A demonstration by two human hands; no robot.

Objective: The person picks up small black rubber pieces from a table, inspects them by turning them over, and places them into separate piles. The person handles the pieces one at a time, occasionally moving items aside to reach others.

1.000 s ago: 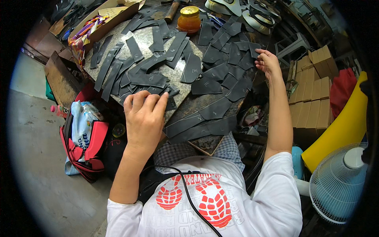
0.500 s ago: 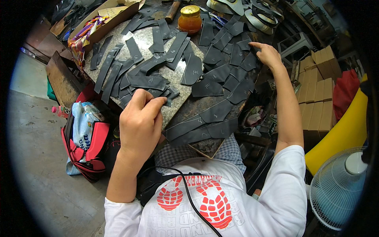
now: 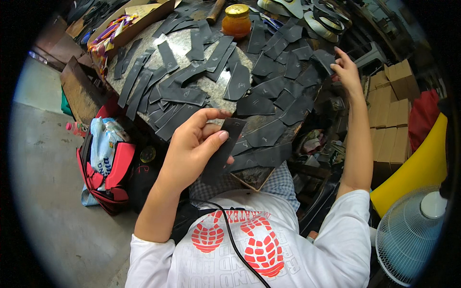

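Observation:
My left hand pinches a narrow black cut piece of flat, leather-like sheet between thumb and fingers, raised over the near edge of the worktable. Out at the table's right edge, my right hand grips another dark cut piece by its edge, with the fingers partly hidden. Many black pieces with pale hand marks lie between the hands, some overlapping. Among them are a wide piece and a rounded one. Long strips lie to the left on a speckled stone slab.
A gold-lidded jar of orange stuff stands at the back beside a hammer handle. At the back left is an open cardboard box. Stacked cartons and a fan stand right; a red-black bag sits left.
My left hand has lifted a narrow black piece from the slab and moved right with it. My right hand has raised a dark piece off the right-hand group, moving slightly right.

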